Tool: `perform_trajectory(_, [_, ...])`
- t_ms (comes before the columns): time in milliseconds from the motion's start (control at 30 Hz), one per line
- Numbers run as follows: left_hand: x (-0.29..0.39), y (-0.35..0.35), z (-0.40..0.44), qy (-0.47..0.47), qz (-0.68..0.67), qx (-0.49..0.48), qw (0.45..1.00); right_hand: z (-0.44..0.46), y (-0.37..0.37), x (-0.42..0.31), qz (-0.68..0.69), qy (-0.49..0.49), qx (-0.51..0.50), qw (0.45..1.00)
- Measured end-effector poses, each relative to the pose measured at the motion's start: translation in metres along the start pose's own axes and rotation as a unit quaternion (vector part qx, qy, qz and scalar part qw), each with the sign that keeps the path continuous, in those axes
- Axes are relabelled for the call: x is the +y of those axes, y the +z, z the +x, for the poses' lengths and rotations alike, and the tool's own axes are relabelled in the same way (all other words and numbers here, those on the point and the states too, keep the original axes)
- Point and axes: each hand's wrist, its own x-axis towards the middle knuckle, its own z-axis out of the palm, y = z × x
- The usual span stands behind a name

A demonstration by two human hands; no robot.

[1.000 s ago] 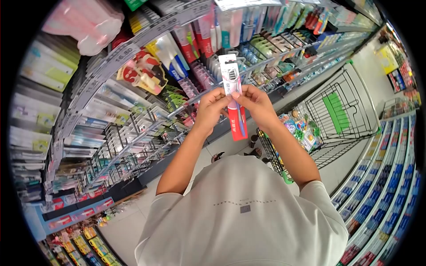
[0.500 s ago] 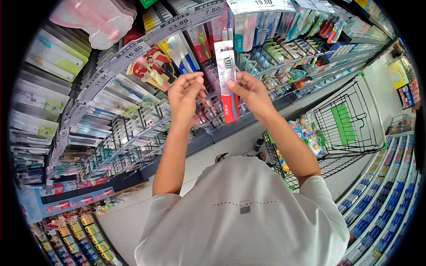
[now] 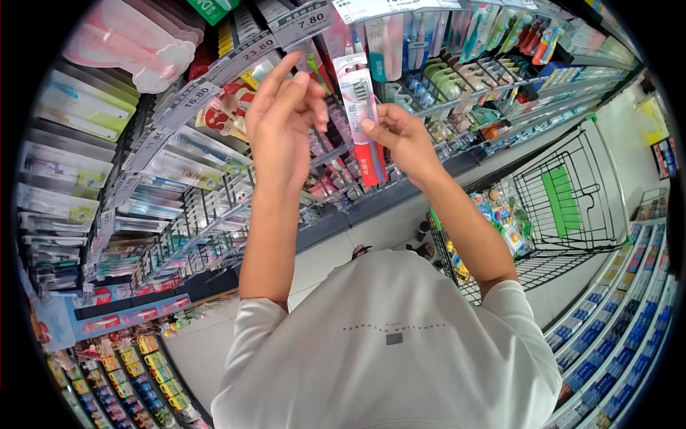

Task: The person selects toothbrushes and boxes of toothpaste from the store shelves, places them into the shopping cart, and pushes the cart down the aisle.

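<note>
Between the thumb and fingers of my right hand (image 3: 405, 142) is a packaged toothbrush (image 3: 362, 121) with a white and pink top and a red lower end. It is held nearly upright, hanging tab at the top. My left hand (image 3: 286, 118) is raised to the left of the package, fingers apart and holding nothing. Behind both hands, more packaged toothbrushes (image 3: 386, 46) hang on the rack beneath a price strip (image 3: 304, 21).
A wire shopping cart (image 3: 561, 200) with a green panel and colourful packages inside stands at the right. Shelves of blue boxes (image 3: 614, 322) curve along the lower right. Hooks with packaged goods (image 3: 200, 214) fill the left side, and a rack of yellow packs (image 3: 153, 365) is at lower left.
My left hand has let go of the package, moved left and upward, and spread its fingers. My right hand still holds the toothbrush, which has shifted slightly left and up.
</note>
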Motion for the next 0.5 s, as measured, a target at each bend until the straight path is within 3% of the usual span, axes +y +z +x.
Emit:
perform_trajectory(267, [-0.001, 0.019, 0.013, -0.046, -0.218, 0.009, 0.975, 0.007, -0.003, -0.001, -0.022, -0.037, 0.002, 0.999])
perform_trajectory(500, [0.013, 0.020, 0.020, -0.029, -0.151, 0.039, 0.987, 0.022, 0.008, -0.004, -0.097, -0.120, 0.005, 0.988])
